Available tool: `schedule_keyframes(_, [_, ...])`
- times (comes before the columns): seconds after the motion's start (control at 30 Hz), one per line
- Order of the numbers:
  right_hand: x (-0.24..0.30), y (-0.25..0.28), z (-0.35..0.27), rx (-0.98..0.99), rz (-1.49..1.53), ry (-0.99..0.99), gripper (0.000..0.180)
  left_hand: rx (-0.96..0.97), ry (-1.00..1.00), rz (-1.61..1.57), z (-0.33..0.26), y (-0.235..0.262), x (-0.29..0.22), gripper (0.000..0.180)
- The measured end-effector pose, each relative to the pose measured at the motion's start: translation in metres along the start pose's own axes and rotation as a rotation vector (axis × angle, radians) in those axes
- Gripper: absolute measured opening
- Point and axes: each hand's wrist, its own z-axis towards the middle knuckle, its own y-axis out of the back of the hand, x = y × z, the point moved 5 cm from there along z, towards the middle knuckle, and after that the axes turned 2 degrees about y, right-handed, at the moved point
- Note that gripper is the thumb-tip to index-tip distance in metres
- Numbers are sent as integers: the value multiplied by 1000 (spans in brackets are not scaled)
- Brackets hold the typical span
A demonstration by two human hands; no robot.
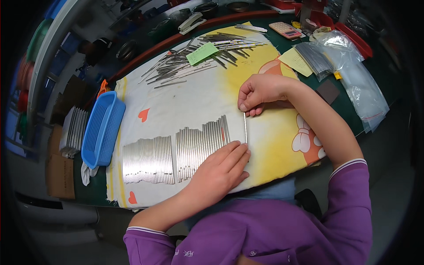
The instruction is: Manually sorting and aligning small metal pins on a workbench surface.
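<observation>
My right hand pinches the upper end of a thin metal rod between thumb and fingers. The rod stands nearly straight up and down in the picture, apart from the rows to its left. Flat on the cloth, my left hand has its fingers stretched out. Its fingertips lie at the rod's lower part, and the hand covers the lower ends of some rods in the right-hand row. Another row of rods lies side by side further left. A loose heap of rods lies at the far side with a green slip on it.
A white and yellow cloth covers the table. At left stand a blue plastic basket and stacked thin panels. On the far right are a calculator, bagged grey rods and clear plastic bags. A stapler sits at the back.
</observation>
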Motion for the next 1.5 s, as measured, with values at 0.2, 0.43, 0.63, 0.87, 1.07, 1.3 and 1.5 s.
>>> schedule_keyframes(0.2, [3,-6,-16,-220,-245,203,16,116,-115,13,7,-15,-3,32])
schedule_keyframes(0.43, [5,1,-23,-308,-376,230,18,83,-128,35,6,-14,-3,30])
schedule_keyframes(0.63, [2,-1,-22,-296,-413,218,17,143,-132,11,7,-14,-5,35])
schedule_keyframes(0.87, [3,-2,-21,-274,-411,230,16,145,-170,-56,5,-18,-3,39])
schedule_keyframes(1.07, [5,-3,-20,-266,-428,210,16,177,-170,-69,5,-20,-4,41])
schedule_keyframes(1.3, [3,-2,-17,-300,-454,232,15,192,-147,-116,7,-20,-1,40])
schedule_keyframes(1.5, [9,3,-28,-370,-457,245,17,172,-167,-104,10,-18,-4,37])
